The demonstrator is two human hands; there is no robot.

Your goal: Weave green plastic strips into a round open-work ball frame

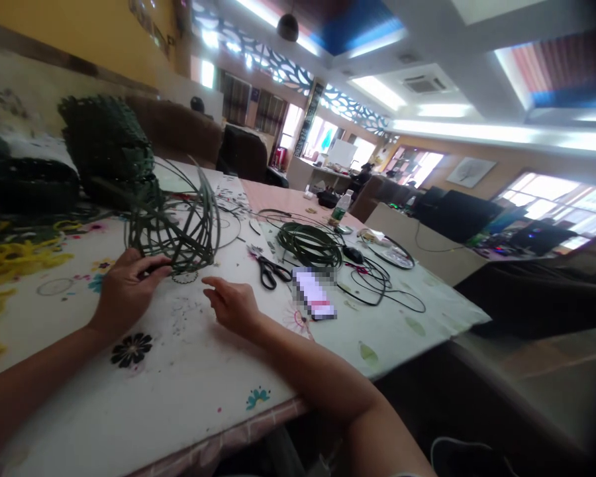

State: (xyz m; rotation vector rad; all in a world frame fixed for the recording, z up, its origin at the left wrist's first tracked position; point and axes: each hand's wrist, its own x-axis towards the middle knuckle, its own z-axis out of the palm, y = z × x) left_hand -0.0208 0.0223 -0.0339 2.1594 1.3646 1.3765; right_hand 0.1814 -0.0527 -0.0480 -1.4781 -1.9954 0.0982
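A half-woven basket (179,235) of dark green flat strips stands on the flowered tablecloth, with loose strip ends arching up from it. My left hand (129,285) pinches its lower near edge between thumb and fingers. Just right of the basket is my right hand (233,305), apart from it, fingers loosely bent and spread with nothing visible in them. Black-handled scissors (269,270) lie beyond my right hand. Behind them rests a coil of green strip (310,245).
A phone (314,295) with a blurred screen lies right of the scissors. Farther back are a plastic bottle (342,209) and loose loops of strip (377,281). Dark green woven baskets (106,146) stand at the left, near yellow strands (20,255). The table edge runs close to me.
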